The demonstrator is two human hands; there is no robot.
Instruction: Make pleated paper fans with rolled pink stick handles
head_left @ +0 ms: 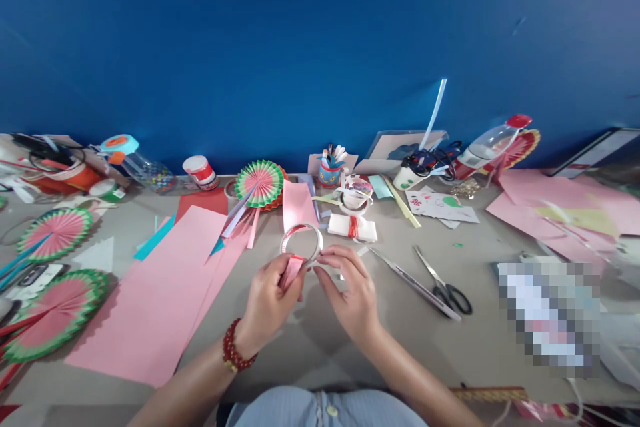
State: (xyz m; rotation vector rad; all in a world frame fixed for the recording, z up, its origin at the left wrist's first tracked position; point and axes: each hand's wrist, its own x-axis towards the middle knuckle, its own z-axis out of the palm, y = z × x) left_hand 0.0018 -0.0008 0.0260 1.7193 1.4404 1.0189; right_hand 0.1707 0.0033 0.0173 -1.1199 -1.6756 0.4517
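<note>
My left hand (273,290) is closed around a small folded piece of pink paper (291,272) with a red edge at its top. Just beyond it stands a roll of tape (320,237), a white ring seen nearly face on. Fingers and thumb of my right hand (350,287) pinch at the ring's lower right side, close to the left fingertips. Whether a strip of tape is pulled off there is too small to tell. To the right lie a grey cutter knife (417,283) and black-handled scissors (443,283), both apart from my hands.
Large pink sheets (155,287) cover the table on the left, beside several pleated paper fans (55,233). Along the blue wall stand a jar (200,172), a pencil cup (330,172) and a bottle (493,147). A white bundle (340,227) tied in red lies behind my hands.
</note>
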